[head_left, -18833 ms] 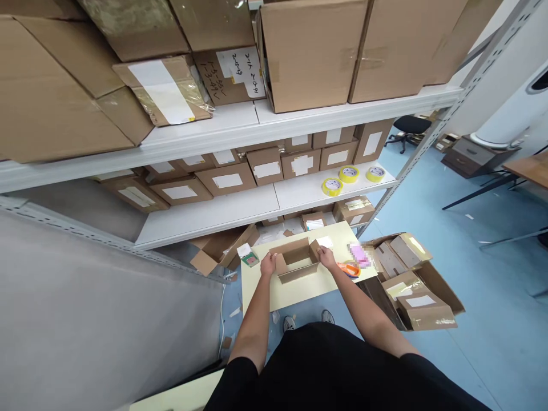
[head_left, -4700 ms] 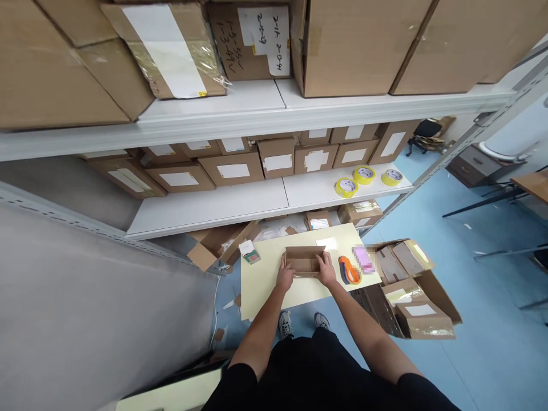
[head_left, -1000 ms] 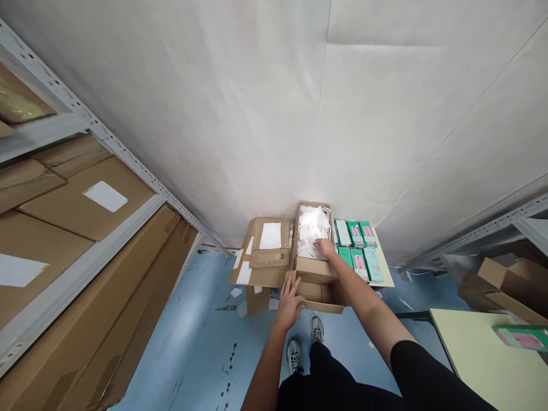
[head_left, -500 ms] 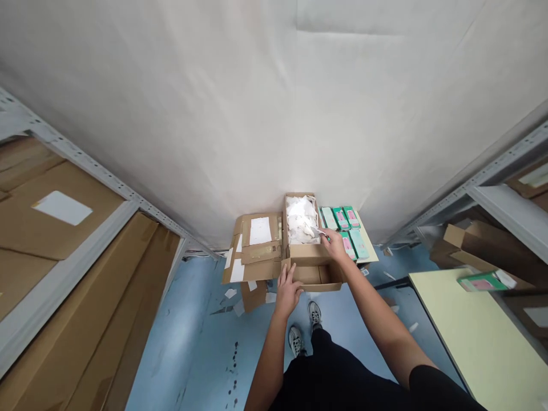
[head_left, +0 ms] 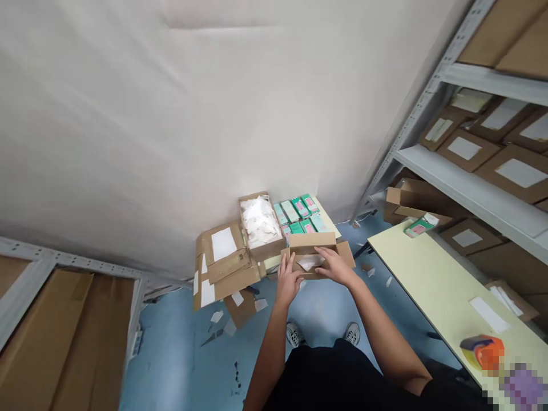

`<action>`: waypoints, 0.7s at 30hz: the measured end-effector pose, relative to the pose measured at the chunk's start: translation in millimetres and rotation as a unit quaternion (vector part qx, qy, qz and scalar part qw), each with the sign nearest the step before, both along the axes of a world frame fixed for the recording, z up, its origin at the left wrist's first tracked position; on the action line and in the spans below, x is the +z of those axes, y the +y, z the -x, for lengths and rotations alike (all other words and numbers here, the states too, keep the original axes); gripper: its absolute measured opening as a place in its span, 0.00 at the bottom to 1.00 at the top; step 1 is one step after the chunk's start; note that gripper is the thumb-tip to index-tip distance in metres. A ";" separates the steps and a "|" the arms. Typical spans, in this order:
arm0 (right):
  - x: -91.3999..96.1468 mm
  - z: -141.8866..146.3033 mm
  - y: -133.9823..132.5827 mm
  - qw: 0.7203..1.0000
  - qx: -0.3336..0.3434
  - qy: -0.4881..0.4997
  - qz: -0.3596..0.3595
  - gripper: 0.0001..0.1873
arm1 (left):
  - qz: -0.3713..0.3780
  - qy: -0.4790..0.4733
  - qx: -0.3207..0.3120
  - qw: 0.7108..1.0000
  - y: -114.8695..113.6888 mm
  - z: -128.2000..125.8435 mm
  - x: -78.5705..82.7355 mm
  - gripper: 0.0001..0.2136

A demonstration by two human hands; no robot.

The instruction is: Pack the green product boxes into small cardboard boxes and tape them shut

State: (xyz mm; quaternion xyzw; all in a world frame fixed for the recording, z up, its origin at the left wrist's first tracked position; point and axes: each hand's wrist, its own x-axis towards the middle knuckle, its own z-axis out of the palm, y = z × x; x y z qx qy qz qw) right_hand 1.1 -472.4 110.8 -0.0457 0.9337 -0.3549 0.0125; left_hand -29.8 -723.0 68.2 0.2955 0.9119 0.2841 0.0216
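Observation:
A small open cardboard box (head_left: 311, 241) is at the front edge of the low table, its flaps spread. My left hand (head_left: 289, 281) grips its near left corner, fingers over the rim. White paper (head_left: 310, 261) lies inside the box. My right hand (head_left: 335, 267) is at the box's right side, over the opening, thumb and fingers apart beside the paper. Behind, to the left, stands a cardboard box full of crumpled white paper (head_left: 259, 220). Green packages with pink or pale fronts (head_left: 300, 207) lie in rows behind the small box.
Flattened cardboard (head_left: 231, 262) lies left of the boxes. Paper scraps (head_left: 217, 315) litter the blue floor. At right is a pale table (head_left: 411, 260) with a green package (head_left: 421, 226) and an orange tape dispenser (head_left: 488, 351). Shelves (head_left: 462, 177) with cartons stand on both sides.
My right hand has moved from the paper-filled box to the small box, which now has white paper inside. The small box sits further right among the things, and my view has turned right.

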 end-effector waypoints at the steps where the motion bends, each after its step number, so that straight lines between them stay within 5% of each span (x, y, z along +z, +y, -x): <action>1: 4.1 -5.5 17.6 0.999 -0.020 0.025 0.003 0.42 | 0.001 0.003 -0.012 1.000 17.3 0.8 0.9 0.08; 7: 22.5 -62.1 152.1 0.984 -0.153 0.088 -0.016 0.35 | 0.002 0.028 -0.102 0.994 157.8 -9.7 -0.7 0.09; 14: 8.7 -183.3 308.8 0.943 -0.326 0.068 -0.017 0.36 | 0.013 0.026 -0.266 0.964 347.5 -54.4 -6.6 0.10; 21: -12.3 -288.9 390.0 0.868 -0.491 0.063 -0.042 0.35 | 0.060 0.005 -0.402 0.914 490.9 -94.6 -11.7 0.13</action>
